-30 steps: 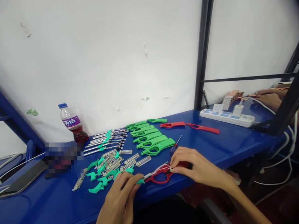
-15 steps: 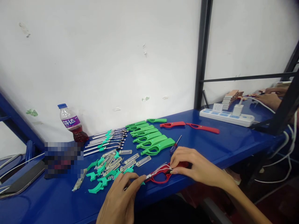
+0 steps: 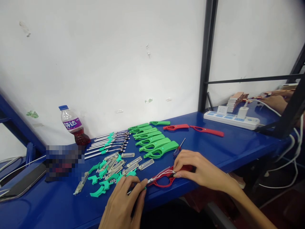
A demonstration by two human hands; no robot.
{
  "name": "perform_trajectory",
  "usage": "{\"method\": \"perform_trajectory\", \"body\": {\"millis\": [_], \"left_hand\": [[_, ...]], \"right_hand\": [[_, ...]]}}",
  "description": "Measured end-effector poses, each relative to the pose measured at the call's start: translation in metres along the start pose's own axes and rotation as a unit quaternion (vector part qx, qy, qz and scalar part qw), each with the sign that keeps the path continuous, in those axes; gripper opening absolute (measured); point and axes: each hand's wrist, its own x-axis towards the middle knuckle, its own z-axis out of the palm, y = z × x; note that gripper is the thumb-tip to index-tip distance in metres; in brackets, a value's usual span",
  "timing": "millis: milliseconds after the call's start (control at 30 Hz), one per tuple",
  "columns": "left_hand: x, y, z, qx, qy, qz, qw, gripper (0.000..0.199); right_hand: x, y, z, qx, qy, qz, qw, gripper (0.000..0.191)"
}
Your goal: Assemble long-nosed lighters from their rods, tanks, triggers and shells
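Blue tabletop (image 3: 190, 133) is spanning the lower frame; at bottom centre, left fingers (image 3: 142, 183) are pinching a silvery metal tube (image 3: 150, 181), right fingers (image 3: 177, 174) thin white wires (image 3: 166, 172) — both over an uncovered red plastic shell (image 3: 169, 182). Teal-clipped metal rods (image 3: 94, 155) are lying unfitted, left of centre.

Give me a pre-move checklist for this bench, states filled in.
1. Left hand grip on metal tube: ok.
2. Right hand steadying red casing: ok, fingers at its handle end.
3. White wires fully inside casing: cannot tell, fingers hide one end.
4. Screwdriver clear of right hand: cannot tell, its handle is right beside it.
5. Teal pieces sorted from clear parts: not ok, mixed together.
6. Bottle capped: ok.
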Motion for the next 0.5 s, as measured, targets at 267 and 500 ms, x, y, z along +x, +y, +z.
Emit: {"method": "perform_trajectory", "body": {"millis": [267, 500], "left_hand": [[-0.0018, -0.0011, -0.0005, -0.004, -0.012, -0.002, 1.0, 0.031], [-0.001, -0.0001, -0.0004, -0.014, -0.026, -0.009, 1.0, 0.028]], "right_hand": [[0.0001, 0.0005, -0.0002, -0.002, 0.0, -0.002, 1.0, 0.019], [0.0003, -0.0006, 0.0005, 0.0, -0.002, -0.004, 1.0, 0.021]]}}
